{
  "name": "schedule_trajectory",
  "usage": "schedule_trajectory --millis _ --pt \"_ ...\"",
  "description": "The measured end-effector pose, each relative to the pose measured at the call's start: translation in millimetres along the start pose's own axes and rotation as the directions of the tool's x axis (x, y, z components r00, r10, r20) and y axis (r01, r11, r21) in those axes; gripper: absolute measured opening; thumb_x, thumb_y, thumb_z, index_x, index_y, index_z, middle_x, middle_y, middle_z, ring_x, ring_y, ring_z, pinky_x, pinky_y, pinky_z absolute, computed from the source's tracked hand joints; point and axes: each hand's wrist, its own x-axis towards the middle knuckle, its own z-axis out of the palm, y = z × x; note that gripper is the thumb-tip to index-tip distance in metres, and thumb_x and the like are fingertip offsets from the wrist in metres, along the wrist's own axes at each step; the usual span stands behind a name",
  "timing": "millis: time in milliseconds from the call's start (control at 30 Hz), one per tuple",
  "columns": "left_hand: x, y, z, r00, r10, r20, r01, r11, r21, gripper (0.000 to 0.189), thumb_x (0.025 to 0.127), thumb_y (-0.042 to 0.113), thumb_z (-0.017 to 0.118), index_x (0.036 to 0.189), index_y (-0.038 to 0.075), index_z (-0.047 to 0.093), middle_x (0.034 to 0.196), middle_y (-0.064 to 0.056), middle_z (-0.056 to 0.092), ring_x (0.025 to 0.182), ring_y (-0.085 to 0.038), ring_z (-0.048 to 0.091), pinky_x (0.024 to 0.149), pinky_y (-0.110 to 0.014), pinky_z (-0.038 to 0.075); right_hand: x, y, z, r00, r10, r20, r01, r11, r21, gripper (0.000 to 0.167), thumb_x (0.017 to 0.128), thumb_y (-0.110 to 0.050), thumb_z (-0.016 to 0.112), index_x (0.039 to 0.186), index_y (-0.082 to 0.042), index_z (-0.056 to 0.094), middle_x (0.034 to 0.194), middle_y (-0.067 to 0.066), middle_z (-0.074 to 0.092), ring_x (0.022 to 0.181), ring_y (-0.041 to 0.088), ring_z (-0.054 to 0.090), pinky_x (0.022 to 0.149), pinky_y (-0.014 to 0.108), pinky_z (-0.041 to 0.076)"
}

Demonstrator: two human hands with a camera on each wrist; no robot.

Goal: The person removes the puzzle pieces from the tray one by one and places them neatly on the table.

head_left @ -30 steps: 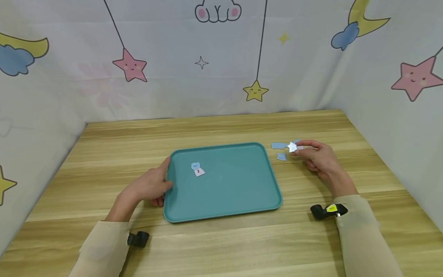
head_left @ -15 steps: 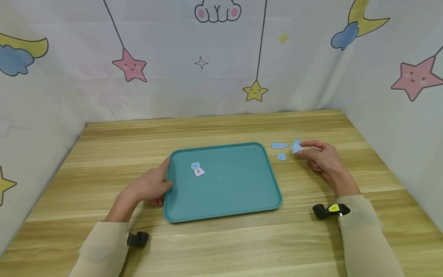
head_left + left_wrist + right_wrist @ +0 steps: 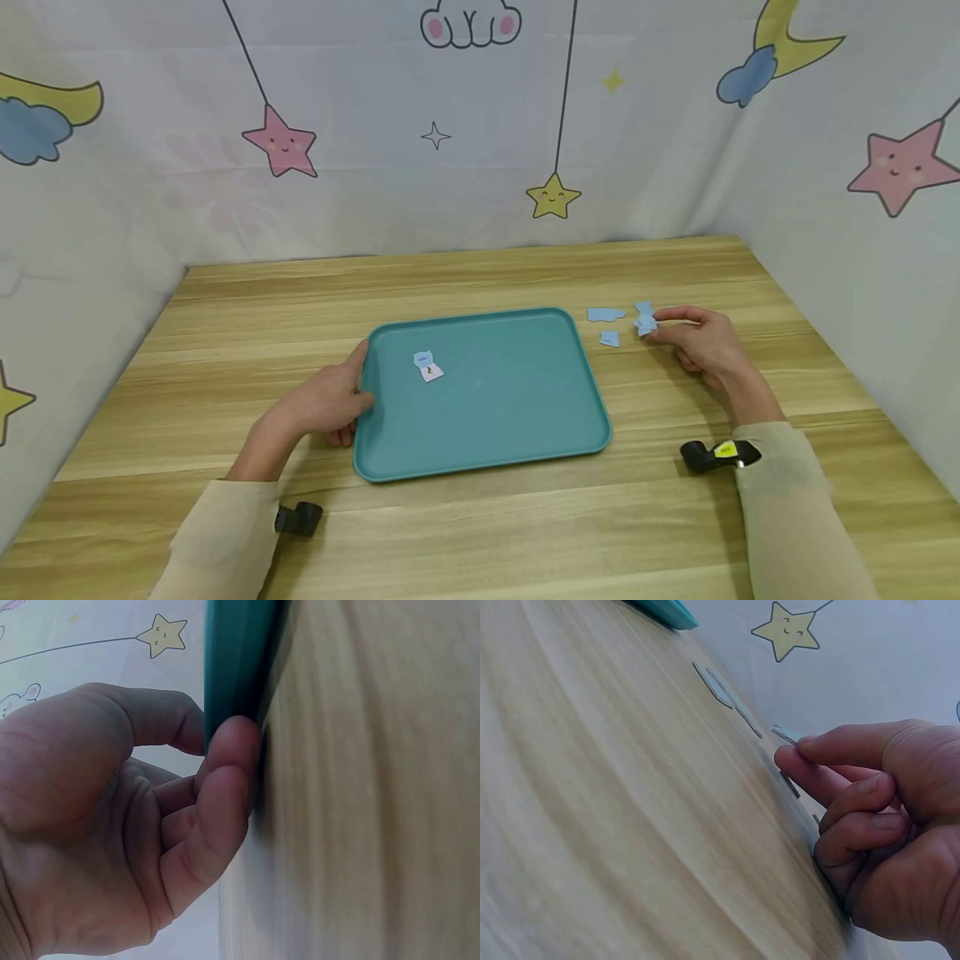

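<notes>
Between the thumb and finger of my right hand (image 3: 705, 343) is a light blue jigsaw puzzle piece (image 3: 645, 324), pinched just above the table; its edge shows as a thin puzzle piece (image 3: 785, 734) in the right wrist view. My left hand (image 3: 324, 404) holds the left rim of the teal tray (image 3: 495, 408). In the left wrist view, the thumb and fingers of that hand (image 3: 82, 802) lie on either side of the tray wall (image 3: 240, 667). On the tray, a blue puzzle piece (image 3: 423, 358) adjoins a white puzzle piece (image 3: 431, 372) with a small dark mark.
Right of the tray lie a long blue piece (image 3: 604, 314) and a small blue piece (image 3: 610, 338). Another blue piece (image 3: 643, 307) lies just behind the held one. The wooden table (image 3: 480, 542) meets a white patterned curtain (image 3: 375, 200) at the back and sides.
My right hand has shifted slightly right with the puzzle piece, whose face has gone from bright glare to light blue. The left hand and tray have stayed put.
</notes>
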Motion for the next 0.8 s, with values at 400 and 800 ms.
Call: schedule_trajectory --millis 400,800 --pt "1.3 0.5 -0.7 1.0 -0.003 -0.003 0.003 1.0 0.001 0.09 0.099 0.007 0.048 0.166 -0.004 -0.012 0.059 -0.009 0.062 0.047 -0.018 0.066 0.049 -0.036 0.057 -0.5 -1.4 1.1 1.0 0.004 -0.021 -0.006 0.996 -0.086 0.045 0.1 -0.017 0.072 0.139 0.0 0.059 0.072 -0.013 0.076 0.04 0.004 0.029 0.044 0.024 0.029" --pt "-0.9 1.5 0.7 1.0 -0.011 -0.004 0.011 1.0 0.001 0.09 0.1 0.008 0.049 0.166 -0.005 -0.011 0.059 -0.009 0.062 0.048 -0.018 0.066 0.049 -0.036 0.057 -2.1 -1.9 3.6 0.999 0.011 -0.035 -0.014 0.995 -0.094 0.048 0.1 -0.016 0.07 0.142 0.003 0.058 0.074 -0.013 0.075 0.042 0.004 0.031 0.044 0.024 0.03"
